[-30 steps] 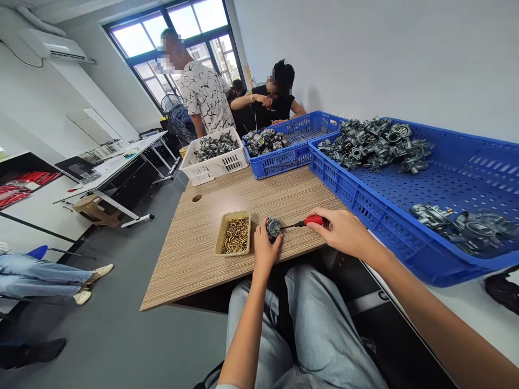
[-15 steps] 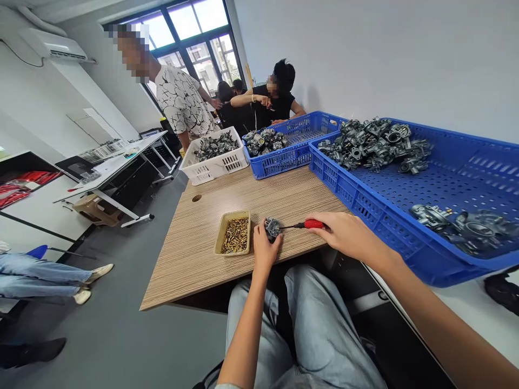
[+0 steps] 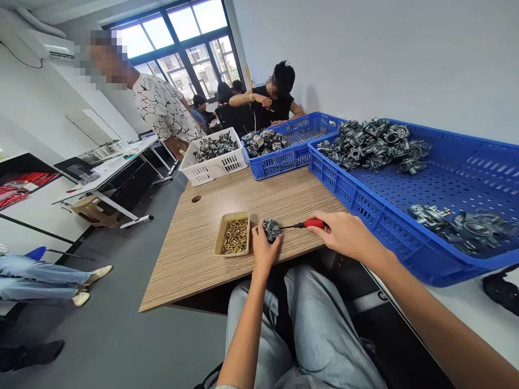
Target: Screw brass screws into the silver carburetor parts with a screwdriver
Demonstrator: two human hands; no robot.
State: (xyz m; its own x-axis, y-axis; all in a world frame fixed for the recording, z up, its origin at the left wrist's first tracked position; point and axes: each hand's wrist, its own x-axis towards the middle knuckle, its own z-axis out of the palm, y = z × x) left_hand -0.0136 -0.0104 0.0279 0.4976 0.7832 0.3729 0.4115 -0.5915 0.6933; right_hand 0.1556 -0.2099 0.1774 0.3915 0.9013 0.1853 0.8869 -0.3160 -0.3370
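Observation:
My left hand grips a small grey metal carburetor near the front edge of the wood-grain table. In my right hand is a screwdriver with a red handle, held level. Its dark shaft points left and the tip meets the carburetor's right side; the exact contact point is too small to make out. Just left of my left hand stands a cream tray holding many small brass-coloured parts.
A large blue crate of carburetors stands at the right. Behind the table are a smaller blue crate and a white basket, both with metal parts. One person sits beyond the crates; another person stands at the left.
The standing person has shifted left, uncovering another seated person behind. My hands, the carburetor and the screwdriver stay in almost the same place.

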